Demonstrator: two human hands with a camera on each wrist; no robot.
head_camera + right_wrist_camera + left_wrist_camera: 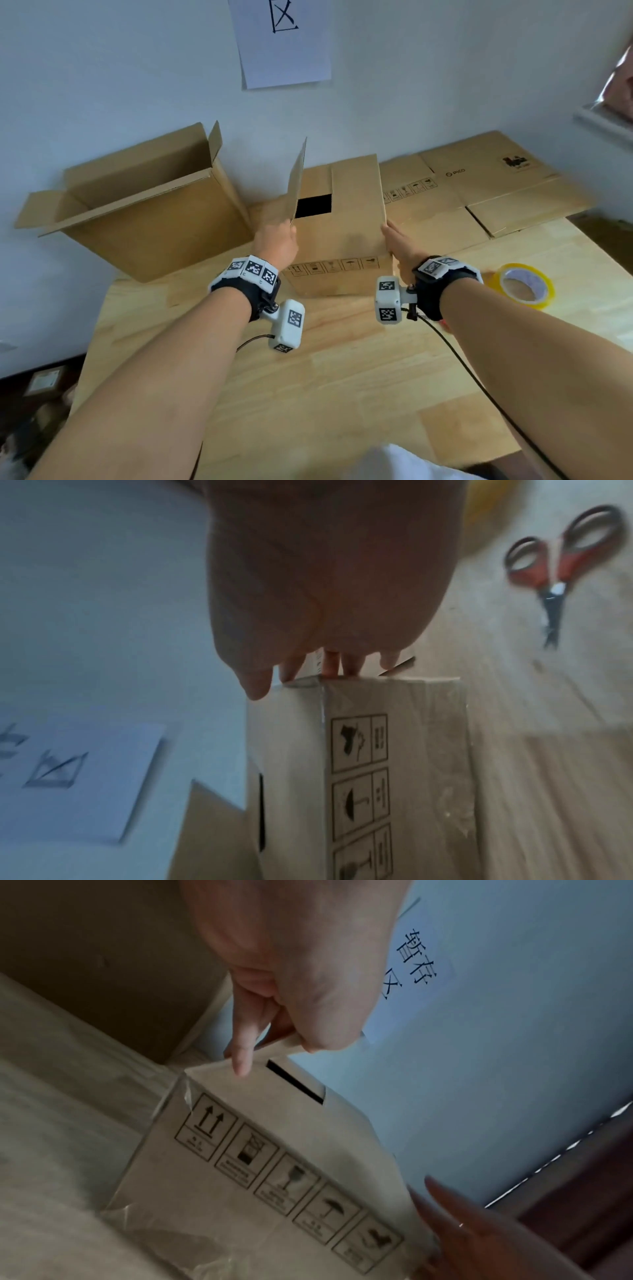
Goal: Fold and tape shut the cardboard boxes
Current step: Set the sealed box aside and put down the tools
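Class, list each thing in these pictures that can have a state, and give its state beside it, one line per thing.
Middle cardboard box: top partly folded, dark gap showing, untaped.
Left flap: raised, pinched by left hand.
Right hand: fingers straight against the box's right edge.
Large cardboard box: open, flaps up.
Flattened cartons: lying flat.
Yellow tape roll: lying flat on the table.
Scissors: closed.
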